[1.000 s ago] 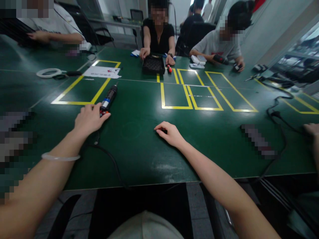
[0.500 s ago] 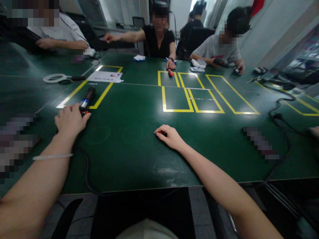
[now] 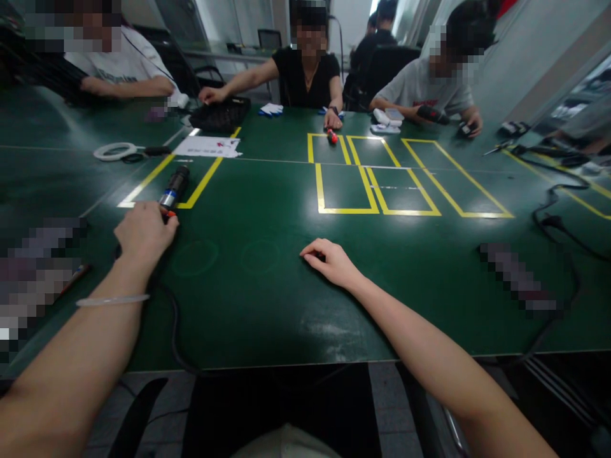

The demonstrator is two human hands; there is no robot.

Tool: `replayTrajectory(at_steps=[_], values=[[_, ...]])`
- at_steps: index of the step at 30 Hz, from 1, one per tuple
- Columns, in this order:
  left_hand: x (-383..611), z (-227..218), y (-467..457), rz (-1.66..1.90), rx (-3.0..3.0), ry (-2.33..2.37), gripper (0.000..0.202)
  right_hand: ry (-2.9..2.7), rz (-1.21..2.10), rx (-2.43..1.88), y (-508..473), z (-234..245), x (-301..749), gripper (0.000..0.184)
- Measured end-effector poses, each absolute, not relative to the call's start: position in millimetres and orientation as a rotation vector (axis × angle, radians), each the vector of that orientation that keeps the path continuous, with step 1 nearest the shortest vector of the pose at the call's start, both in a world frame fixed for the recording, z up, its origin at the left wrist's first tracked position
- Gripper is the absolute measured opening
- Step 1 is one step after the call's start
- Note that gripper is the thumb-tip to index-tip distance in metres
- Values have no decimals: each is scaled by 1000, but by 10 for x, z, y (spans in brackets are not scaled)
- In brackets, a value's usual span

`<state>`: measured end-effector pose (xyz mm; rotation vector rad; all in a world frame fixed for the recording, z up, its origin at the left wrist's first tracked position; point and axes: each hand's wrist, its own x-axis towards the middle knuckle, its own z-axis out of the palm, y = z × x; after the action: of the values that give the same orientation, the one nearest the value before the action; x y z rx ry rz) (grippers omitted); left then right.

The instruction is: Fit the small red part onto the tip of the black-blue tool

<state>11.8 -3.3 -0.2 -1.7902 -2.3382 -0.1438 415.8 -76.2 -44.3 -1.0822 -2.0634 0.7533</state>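
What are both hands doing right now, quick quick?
Bare left hand: closed on the black cylindrical tool with a blue-and-silver band.
Bare right hand: loosely closed, resting on the green tabletop, nothing visible inside.

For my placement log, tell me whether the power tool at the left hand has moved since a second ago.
Yes, leftward: the power tool went from the right of the leftmost yellow tape frame to partly inside it.

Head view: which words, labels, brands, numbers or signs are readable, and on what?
None legible.
White paper sheet: printed characters, too blurred.
White cloth shirt, view left: dark lettering, too blurred.
Grey cloth shirt, view right: red lettering, too blurred.
Black cylindrical tool with blue-and-silver band: any marking too small.
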Motion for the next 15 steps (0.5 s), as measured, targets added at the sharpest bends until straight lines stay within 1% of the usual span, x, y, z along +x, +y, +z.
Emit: replayTrajectory(at_steps=[4,7,11,15], values=[[110,-30,-14,-111,-1736,-2390,49,-2069,755,-1072,-754,-453,4156,11],[94,-46,-15,-205,-1732,-2360,47,-2076,761,-1073,-750,-450,4155,11],[174,-34,4,-611,-1832,-2208,41,-2081,762,-1082,-747,-445,4148,11],[493,-15,18,-1115,-2334,-2292,40,-2062,767,-1092,-747,-451,4141,11]])
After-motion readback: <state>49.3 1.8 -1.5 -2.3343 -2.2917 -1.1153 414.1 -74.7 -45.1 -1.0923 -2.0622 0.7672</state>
